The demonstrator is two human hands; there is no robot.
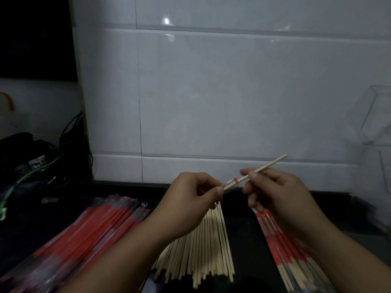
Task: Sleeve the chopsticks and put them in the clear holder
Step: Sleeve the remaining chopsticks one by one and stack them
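Dark tabletop (pixel 243 218): empty red-and-clear sleeves (pixel 88 233) stacked at left; bare chopsticks (pixel 203 246) heaped centre; sleeved chopsticks (pixel 285 250) at right. Clear holder (pixel 376 115), far right. Left hand (pixel 190 201) pinches sleeve (pixel 229 182); right hand (pixel 275 191) fingers grip chopstick (pixel 273 162), tip inside sleeve mouth.

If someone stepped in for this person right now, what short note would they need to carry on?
Left hand: pinches the mouth of a clear sleeve with a red band.
Right hand: grips a pair of chopsticks, tips just entering that sleeve.
Bare chopsticks lie in a pile in the middle of the dark counter; empty red sleeves are stacked on the left; sleeved pairs lie on the right.
The clear holder stands by the wall at far right; it looks empty, though that is hard to tell.
Left to do: push this pair fully in, sleeve the rest, load the holder.
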